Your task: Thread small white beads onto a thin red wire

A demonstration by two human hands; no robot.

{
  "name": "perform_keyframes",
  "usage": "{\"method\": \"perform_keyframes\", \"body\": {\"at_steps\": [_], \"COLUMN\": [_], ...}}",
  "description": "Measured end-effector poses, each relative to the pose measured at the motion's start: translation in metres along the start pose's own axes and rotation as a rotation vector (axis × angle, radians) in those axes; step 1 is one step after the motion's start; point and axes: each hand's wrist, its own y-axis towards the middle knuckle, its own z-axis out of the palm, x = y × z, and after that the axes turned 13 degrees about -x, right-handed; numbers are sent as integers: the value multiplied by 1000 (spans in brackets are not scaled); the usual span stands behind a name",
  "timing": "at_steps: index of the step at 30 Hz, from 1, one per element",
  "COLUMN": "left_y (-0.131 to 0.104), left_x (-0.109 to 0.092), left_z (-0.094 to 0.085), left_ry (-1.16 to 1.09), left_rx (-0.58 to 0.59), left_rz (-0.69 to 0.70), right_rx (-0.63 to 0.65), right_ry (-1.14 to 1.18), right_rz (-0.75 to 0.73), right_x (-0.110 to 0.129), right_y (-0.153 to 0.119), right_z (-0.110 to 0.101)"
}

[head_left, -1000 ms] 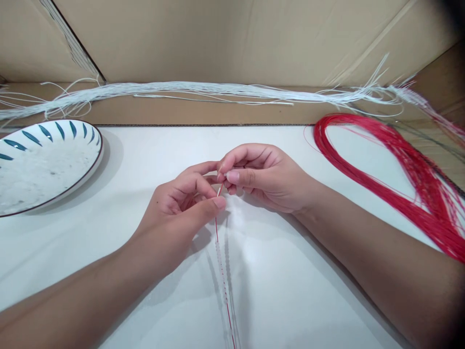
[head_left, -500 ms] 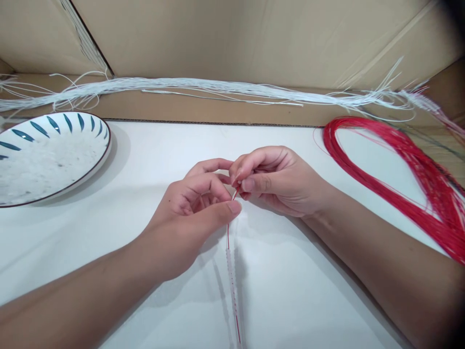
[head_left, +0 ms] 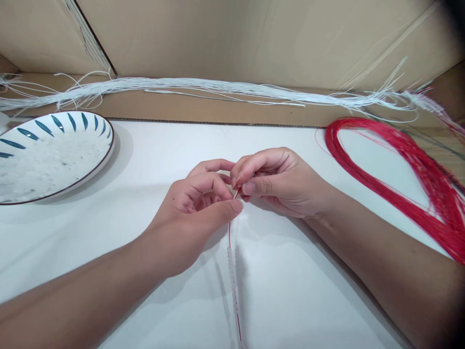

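Cardboard wall (head_left: 232, 39) is seen across the far side at 12 o'clock, with a white surface (head_left: 308, 291) spread below it. Along the base of the wall, a long bundle of white cords (head_left: 203, 86) is stretched, its ends frayed loosely. At 2 to 3 o'clock, a looped hank of red cords (head_left: 366, 177) is laid. At 9 to 10 o'clock, an oval plate (head_left: 105, 160) with a dark rim and blue-green leaf strokes is placed, and small pale, translucent pieces (head_left: 47, 169) are spread over it.

Near the centre, the red cord (head_left: 229, 235) is pinched between thumb and forefinger of the left hand (head_left: 192, 208). Just beyond, toward 1 o'clock, the grip of the right hand (head_left: 279, 182) is closed, thumb to fingers, on its short upper end; the fingers of both hands are brought close together. Down toward 6 o'clock, the cord is hung from the left grip, and a row of tiny translucent beads (head_left: 233, 281) is threaded on it.
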Motion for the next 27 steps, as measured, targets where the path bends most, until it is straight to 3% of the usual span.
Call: {"method": "perform_keyframes", "body": {"at_steps": [8, 15, 27], "left_y": [-1, -5, -5], "left_x": [2, 1, 1], "left_z": [0, 3, 3], "left_ry": [-4, 156, 234], "left_rx": [-38, -120, -137], "left_rz": [25, 113, 156], "right_rx": [-29, -18, -6], "right_ry": [-60, -8, 22], "right_rz": [-10, 66, 71], "right_x": [0, -1, 0], "right_y": [0, -1, -2], "right_z": [1, 0, 1]}}
